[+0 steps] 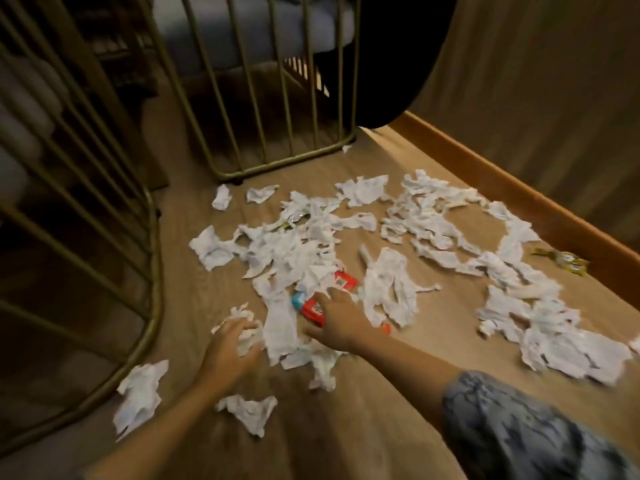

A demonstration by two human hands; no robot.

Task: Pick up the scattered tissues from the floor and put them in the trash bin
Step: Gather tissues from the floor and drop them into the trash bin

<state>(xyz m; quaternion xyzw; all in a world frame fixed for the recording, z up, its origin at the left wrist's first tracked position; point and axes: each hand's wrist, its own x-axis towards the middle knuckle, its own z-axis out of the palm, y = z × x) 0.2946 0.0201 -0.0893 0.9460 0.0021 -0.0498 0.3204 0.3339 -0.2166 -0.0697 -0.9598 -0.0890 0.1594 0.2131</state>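
2 hands are lowered to gather: tissues [346, 258] are clutched by the left hand [230, 341]; right hand [337, 315], fingers spread, is pressed on a red packet [313, 308].

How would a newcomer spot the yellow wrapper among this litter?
Start at the orange skirting board along the wall on the right. Just inside it, on the wooden floor, lies the yellow wrapper. It is shiny gold, unlike the white tissues nearby.

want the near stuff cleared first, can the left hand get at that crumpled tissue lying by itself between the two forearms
Probably yes. The crumpled tissue lies alone on bare wooden floor, just nearer than the left hand, with nothing over it. That hand already grips a tissue wad, so its hold may be crowded.
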